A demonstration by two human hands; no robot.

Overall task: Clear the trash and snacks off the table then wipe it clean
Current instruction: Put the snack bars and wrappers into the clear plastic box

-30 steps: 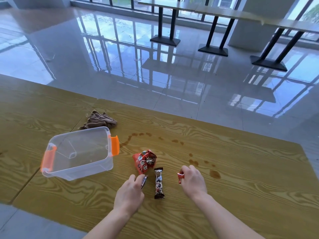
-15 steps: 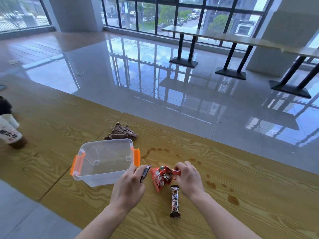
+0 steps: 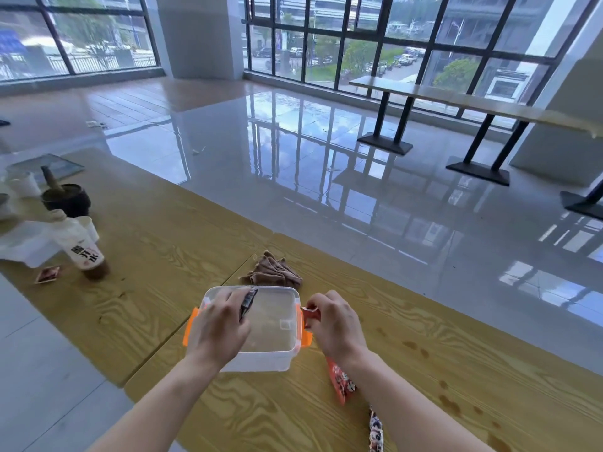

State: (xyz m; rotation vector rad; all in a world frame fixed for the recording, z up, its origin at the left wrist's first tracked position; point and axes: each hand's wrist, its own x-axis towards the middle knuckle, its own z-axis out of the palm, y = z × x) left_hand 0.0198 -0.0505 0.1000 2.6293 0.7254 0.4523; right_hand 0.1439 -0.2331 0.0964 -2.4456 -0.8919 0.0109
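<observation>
Wooden table (image 3: pixel 169 256): one clear bin (image 3: pixel 272 324); left hand (image 3: pixel 218 327) and right hand (image 3: pixel 336 324) each pinch one wrapper.

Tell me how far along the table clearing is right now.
Early. Nothing shows inside the clear bin yet. In hand: the left hand holds a dark wrapper over the bin, and the right hand pinches a red scrap at its rim. Left: the red snack pack, the candy bar, the brown spill spots, and wiping with the brown cloth.
</observation>
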